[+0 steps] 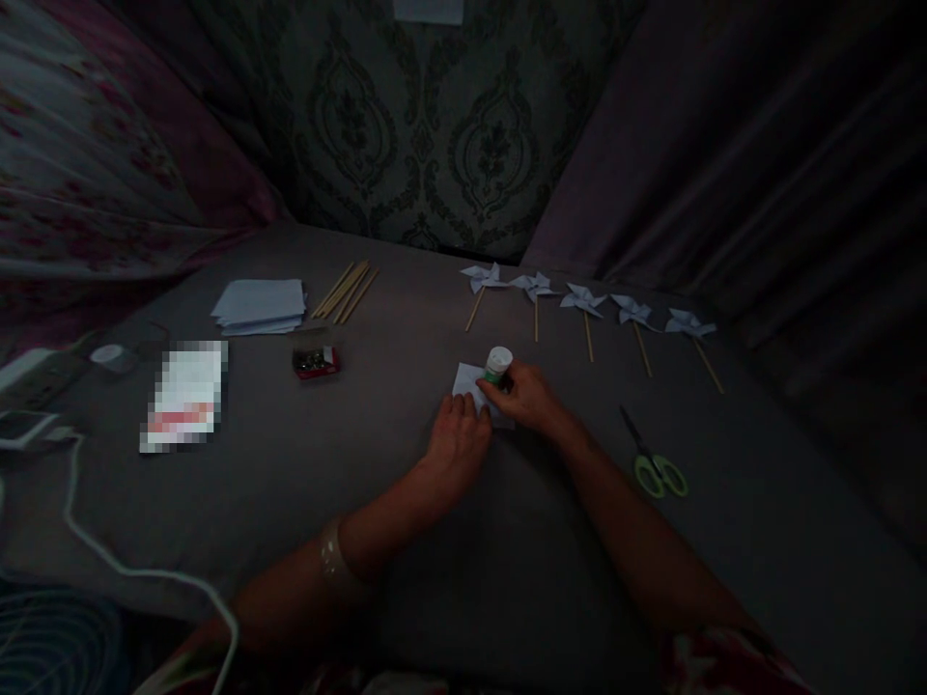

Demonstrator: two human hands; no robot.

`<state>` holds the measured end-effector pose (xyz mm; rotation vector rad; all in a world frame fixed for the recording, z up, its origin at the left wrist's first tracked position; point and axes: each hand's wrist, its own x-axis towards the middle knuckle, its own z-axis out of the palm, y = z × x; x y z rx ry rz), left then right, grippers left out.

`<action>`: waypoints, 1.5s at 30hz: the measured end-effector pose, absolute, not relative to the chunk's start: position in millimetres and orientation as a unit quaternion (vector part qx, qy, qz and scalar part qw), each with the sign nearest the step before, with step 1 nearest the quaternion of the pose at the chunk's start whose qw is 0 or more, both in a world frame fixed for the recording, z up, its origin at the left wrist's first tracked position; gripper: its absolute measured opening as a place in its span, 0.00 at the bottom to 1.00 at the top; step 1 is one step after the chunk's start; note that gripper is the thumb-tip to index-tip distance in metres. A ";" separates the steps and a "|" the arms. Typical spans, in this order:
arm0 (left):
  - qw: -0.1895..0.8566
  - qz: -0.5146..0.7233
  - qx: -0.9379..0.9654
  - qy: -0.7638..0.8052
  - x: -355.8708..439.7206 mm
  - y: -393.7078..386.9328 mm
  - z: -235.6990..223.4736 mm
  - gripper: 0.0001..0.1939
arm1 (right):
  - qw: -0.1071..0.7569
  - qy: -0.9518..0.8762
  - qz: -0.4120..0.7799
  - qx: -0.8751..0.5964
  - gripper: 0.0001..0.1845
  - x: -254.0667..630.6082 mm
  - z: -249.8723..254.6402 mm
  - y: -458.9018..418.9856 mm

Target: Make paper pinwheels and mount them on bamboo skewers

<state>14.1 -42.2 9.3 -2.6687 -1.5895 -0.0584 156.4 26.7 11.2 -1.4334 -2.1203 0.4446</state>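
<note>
A white paper piece (468, 378) lies on the grey table in front of me, partly covered by both hands. My left hand (461, 436) rests on its near left edge with the fingers laid flat, holding nothing. My right hand (532, 394) is closed round a white and green glue stick (498, 363), which stands nearly upright over the paper. The stick's lower end is hidden by the fingers, so I cannot tell whether it touches the paper. Green-handled scissors (652, 463) lie to the right of my right forearm.
Several pinwheels on sticks (582, 301) line the back right. Behind on the left are stacked paper (262, 305), loose wooden sticks (344, 292) and a small red box of pins (316, 362). A blurred packet (186, 394) and a white cable (130, 569) lie further left.
</note>
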 end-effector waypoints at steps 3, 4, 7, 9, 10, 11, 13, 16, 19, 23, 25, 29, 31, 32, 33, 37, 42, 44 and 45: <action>0.008 -0.010 -0.855 -0.518 15.7 -42.2 12.8 0.21 | 0.261 -0.786 0.166 -0.535 0.12 155.8 11.1 22.1; 0.004 -0.007 -0.855 -0.519 15.9 -42.3 14.2 0.21 | 0.251 -0.792 0.172 -0.529 0.12 156.0 12.0 21.9; 0.000 0.004 -0.856 -0.516 15.5 -42.5 19.0 0.21 | 0.239 -0.807 0.174 -0.512 0.11 156.5 14.9 24.7; 0.006 0.010 -0.860 -0.511 14.8 -42.6 22.0 0.21 | 0.246 -0.805 0.170 -0.512 0.12 156.9 15.7 26.8; 0.008 0.013 -0.861 -0.508 14.5 -42.7 23.4 0.21 | 0.249 -0.804 0.171 -0.513 0.12 157.3 15.7 27.2; 0.009 0.015 -0.862 -0.506 14.4 -42.8 24.7 0.21 | 0.250 -0.803 0.177 -0.511 0.12 157.9 15.4 27.2; 0.004 0.015 -0.862 -0.506 14.4 -42.9 26.3 0.21 | 0.248 -0.804 0.192 -0.504 0.12 159.0 14.6 26.2; 0.000 0.007 -0.861 -0.509 15.1 -43.0 25.3 0.20 | 0.248 -0.807 0.192 -0.500 0.13 158.9 13.5 24.3; 0.008 -0.010 -0.858 -0.514 15.7 -42.9 21.6 0.20 | 0.261 -0.799 0.180 -0.510 0.12 156.6 12.8 23.4; -0.004 -0.014 -0.859 -0.511 14.7 -42.7 20.2 0.20 | 0.243 -0.800 0.191 -0.515 0.12 155.2 13.8 24.8; -0.011 -0.014 -0.857 -0.514 14.1 -42.7 21.5 0.20 | 0.238 -0.800 0.183 -0.520 0.12 155.3 14.7 25.2; -0.016 -0.016 -0.859 -0.512 14.5 -43.1 22.2 0.19 | 0.253 -0.792 0.165 -0.531 0.12 155.2 14.3 22.1; -0.008 -0.012 -0.861 -0.508 15.2 -43.1 21.1 0.20 | 0.256 -0.790 0.169 -0.531 0.12 154.2 12.6 20.8; -0.002 -0.008 -0.861 -0.509 15.5 -43.1 20.6 0.20 | 0.259 -0.788 0.168 -0.532 0.12 153.4 11.5 20.7; 0.003 -0.004 -0.859 -0.511 15.7 -43.0 20.3 0.20 | 0.265 -0.785 0.163 -0.536 0.12 152.3 10.4 20.9; 0.003 -0.003 -0.862 -0.506 14.9 -42.7 21.7 0.20 | 0.278 -0.769 0.135 -0.560 0.12 148.1 7.7 21.4; -0.020 -0.022 -0.859 -0.512 14.7 -43.7 24.3 0.19 | 0.268 -0.765 0.117 -0.574 0.13 150.3 10.3 14.5; -0.022 -0.021 -0.860 -0.510 15.5 -44.0 25.2 0.20 | 0.266 -0.768 0.117 -0.571 0.12 152.1 11.3 12.5; -0.021 -0.017 -0.860 -0.510 15.9 -43.9 25.7 0.20 | 0.266 -0.770 0.121 -0.567 0.12 152.5 11.3 12.5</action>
